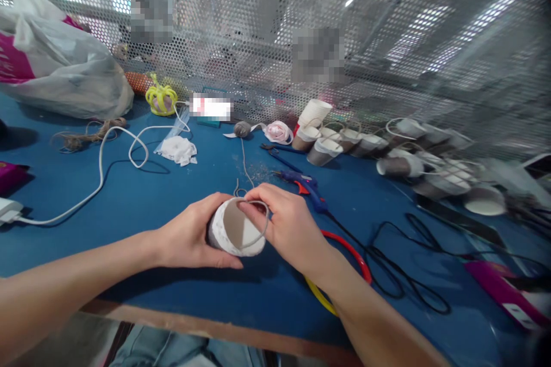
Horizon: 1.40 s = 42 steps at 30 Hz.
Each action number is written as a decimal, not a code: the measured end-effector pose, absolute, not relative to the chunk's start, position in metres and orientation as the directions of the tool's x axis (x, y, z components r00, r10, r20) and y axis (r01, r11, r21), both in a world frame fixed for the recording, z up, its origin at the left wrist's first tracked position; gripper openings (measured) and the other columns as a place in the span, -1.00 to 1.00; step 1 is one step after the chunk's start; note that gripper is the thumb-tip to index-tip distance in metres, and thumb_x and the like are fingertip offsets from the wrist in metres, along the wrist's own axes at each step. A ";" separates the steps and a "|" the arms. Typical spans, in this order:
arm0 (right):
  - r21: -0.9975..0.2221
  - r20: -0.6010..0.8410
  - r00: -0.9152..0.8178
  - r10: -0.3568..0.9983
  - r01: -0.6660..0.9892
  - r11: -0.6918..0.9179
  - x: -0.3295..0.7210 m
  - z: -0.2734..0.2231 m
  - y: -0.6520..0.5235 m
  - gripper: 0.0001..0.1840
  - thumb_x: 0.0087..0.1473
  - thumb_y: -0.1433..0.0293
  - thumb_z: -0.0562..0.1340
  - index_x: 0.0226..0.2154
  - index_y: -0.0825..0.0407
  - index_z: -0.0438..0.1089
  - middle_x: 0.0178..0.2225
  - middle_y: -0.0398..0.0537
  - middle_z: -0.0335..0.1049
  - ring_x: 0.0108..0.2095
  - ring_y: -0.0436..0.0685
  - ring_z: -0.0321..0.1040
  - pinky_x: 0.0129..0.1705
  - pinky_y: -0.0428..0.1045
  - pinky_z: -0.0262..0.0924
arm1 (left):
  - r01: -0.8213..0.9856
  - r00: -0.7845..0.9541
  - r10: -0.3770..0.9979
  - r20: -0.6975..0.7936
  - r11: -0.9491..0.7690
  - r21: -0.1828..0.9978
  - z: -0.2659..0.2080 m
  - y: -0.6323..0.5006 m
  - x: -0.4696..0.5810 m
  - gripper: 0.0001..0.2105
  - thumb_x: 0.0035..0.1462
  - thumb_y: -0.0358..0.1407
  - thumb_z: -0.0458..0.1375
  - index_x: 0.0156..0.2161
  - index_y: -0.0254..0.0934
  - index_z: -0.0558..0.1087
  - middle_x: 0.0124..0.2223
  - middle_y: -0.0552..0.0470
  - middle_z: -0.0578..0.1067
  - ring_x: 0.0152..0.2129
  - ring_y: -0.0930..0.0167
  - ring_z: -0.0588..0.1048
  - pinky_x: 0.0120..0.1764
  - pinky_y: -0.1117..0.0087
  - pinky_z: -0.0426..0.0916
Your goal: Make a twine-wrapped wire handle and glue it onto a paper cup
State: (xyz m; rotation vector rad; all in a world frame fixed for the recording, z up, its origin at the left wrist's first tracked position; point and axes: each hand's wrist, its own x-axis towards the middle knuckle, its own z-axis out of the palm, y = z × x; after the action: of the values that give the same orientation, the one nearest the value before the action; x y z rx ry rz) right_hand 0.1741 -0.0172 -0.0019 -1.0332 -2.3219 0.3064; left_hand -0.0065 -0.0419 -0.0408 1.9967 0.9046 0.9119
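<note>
Low over the front of the blue table, my left hand [189, 238] is wrapped round a paper cup [220, 229] with a white band at its rim. The cup is tilted so that its mouth faces me and to the right. At the rim's far right side, the fingers of my right hand [284, 221] pinch a grey cord [266, 223], which arches across the mouth. Its fingertips reach partly inside the cup. From behind the cup a thin grey strand [245, 160] runs back to a small grey yarn ball [242, 129].
A blue glue gun [307, 183] with a black cord lies right of my hands, near pliers [279, 152]. Several similar cups [325, 151] stand at the back right. A white cable [101, 166], white scraps [178, 150] and a plastic bag [69, 63] are on the left.
</note>
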 end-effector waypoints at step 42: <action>-0.385 0.388 -0.725 0.569 0.433 0.815 0.170 -0.008 -0.040 -0.75 0.09 0.34 0.12 -0.21 0.11 0.38 -0.69 -0.21 0.35 -0.70 -0.10 0.20 -0.58 -0.19 0.07 | 0.472 0.226 0.714 0.662 -0.675 0.567 -0.049 -0.037 -0.017 -0.40 -0.15 -0.22 0.25 0.00 -0.26 0.10 -0.10 -0.14 0.34 -0.21 0.32 0.40 -0.19 0.31 0.34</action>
State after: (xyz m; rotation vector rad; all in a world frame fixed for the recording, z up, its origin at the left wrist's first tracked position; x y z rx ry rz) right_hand 0.1695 -0.0396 -0.0082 -0.7419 -2.5002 0.3665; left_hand -0.0175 -0.0366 -0.0492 2.2545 1.1183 1.4278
